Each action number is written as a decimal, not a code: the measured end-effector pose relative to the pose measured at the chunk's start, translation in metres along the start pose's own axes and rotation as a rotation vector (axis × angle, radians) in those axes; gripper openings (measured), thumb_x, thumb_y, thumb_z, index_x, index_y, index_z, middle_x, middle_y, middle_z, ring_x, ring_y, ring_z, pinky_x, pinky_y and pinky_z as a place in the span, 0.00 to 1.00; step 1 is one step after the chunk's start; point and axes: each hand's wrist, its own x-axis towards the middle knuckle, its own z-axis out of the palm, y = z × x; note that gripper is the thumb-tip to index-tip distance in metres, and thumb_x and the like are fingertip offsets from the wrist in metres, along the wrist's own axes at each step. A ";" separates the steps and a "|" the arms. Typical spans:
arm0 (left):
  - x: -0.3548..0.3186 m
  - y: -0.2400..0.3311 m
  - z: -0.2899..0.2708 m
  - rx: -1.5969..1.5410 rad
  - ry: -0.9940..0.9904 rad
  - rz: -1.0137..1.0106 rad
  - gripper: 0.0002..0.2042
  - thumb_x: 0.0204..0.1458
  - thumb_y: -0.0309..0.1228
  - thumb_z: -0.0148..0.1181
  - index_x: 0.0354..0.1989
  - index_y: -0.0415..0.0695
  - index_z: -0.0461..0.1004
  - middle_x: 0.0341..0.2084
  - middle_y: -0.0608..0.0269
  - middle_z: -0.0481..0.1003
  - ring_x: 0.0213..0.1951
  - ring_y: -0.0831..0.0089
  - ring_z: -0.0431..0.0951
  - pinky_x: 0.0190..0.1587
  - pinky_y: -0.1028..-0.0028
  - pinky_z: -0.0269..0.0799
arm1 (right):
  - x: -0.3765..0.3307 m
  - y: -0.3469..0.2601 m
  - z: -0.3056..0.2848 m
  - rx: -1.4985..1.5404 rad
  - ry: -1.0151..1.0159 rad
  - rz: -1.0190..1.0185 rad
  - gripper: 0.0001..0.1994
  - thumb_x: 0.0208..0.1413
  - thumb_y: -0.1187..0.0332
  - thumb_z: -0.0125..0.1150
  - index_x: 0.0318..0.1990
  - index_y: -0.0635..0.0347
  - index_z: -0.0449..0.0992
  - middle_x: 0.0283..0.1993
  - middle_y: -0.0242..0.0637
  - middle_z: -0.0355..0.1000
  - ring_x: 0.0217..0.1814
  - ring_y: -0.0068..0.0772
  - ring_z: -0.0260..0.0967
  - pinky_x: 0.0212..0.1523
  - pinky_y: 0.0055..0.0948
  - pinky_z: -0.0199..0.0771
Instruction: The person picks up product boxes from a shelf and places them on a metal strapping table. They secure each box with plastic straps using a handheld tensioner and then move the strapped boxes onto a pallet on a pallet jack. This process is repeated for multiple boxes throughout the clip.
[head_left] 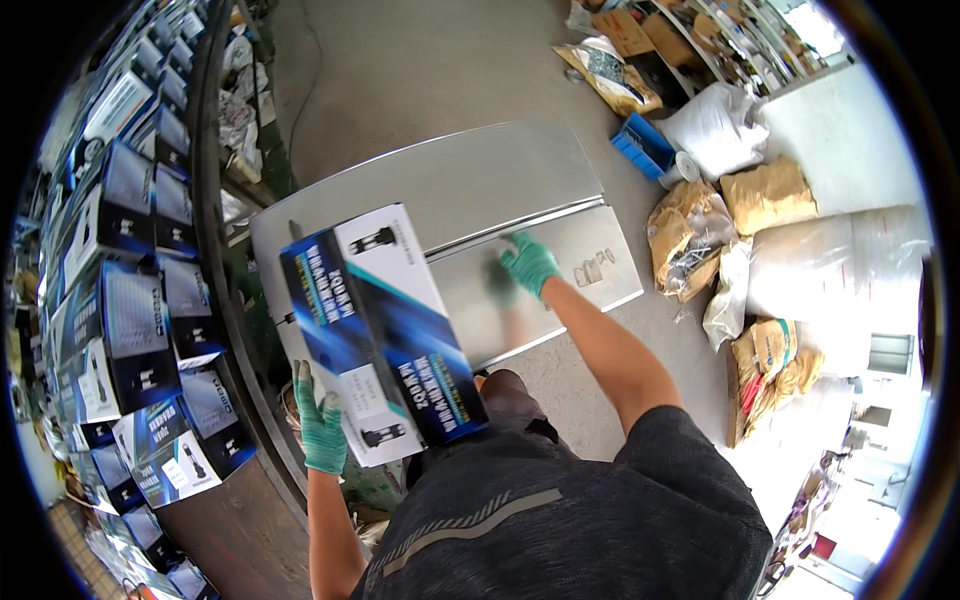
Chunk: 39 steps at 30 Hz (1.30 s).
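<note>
left hand [322, 430]: fingers spread, gripping nothing
carton [385, 325]: edge just rightward
right hand [528, 264]: empty, half-open
tabletop [480, 180]: edge farther right

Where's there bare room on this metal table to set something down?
The far panel is bare right of the blue-and-white box; a smaller patch lies between box and right hand. It's crowded left, with stacked boxes beside the table, and right, with sacks and a blue bin.
</note>
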 end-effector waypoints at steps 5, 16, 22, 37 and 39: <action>0.003 0.043 0.070 1.023 0.043 0.072 0.33 0.53 0.40 0.65 0.69 0.50 0.64 0.74 0.48 0.49 0.72 0.37 0.48 0.71 0.46 0.49 | 0.046 0.068 -0.075 -0.486 0.095 -0.036 0.26 0.54 0.66 0.63 0.63 0.46 0.71 0.66 0.38 0.65 0.69 0.49 0.62 0.67 0.46 0.66; 0.006 0.044 0.078 0.928 0.106 0.102 0.32 0.50 0.38 0.69 0.66 0.51 0.67 0.73 0.52 0.54 0.70 0.39 0.52 0.70 0.44 0.52 | 0.078 0.053 -0.157 -0.639 -0.090 -0.491 0.14 0.51 0.67 0.64 0.47 0.52 0.76 0.53 0.40 0.71 0.53 0.45 0.74 0.55 0.49 0.73; 0.048 0.146 0.125 0.852 -0.286 0.713 0.18 0.49 0.29 0.63 0.50 0.45 0.76 0.56 0.57 0.73 0.66 0.53 0.65 0.69 0.51 0.57 | -0.010 -0.152 -0.243 -0.675 0.049 -1.015 0.10 0.56 0.66 0.58 0.45 0.55 0.78 0.47 0.41 0.76 0.44 0.49 0.78 0.45 0.45 0.79; 0.137 0.170 -0.066 1.841 -0.092 0.494 0.11 0.53 0.25 0.55 0.45 0.45 0.74 0.31 0.59 0.81 0.37 0.60 0.83 0.37 0.59 0.75 | -0.078 -0.364 -0.233 0.180 1.039 -1.255 0.15 0.52 0.66 0.64 0.48 0.54 0.77 0.42 0.42 0.76 0.42 0.47 0.75 0.39 0.43 0.77; 0.121 0.141 -0.137 1.861 0.092 0.543 0.09 0.51 0.23 0.55 0.40 0.46 0.75 0.24 0.59 0.79 0.32 0.57 0.82 0.35 0.58 0.74 | -0.040 -0.316 -0.179 0.454 0.824 -0.895 0.24 0.58 0.63 0.61 0.62 0.57 0.68 0.57 0.51 0.68 0.59 0.58 0.66 0.54 0.47 0.72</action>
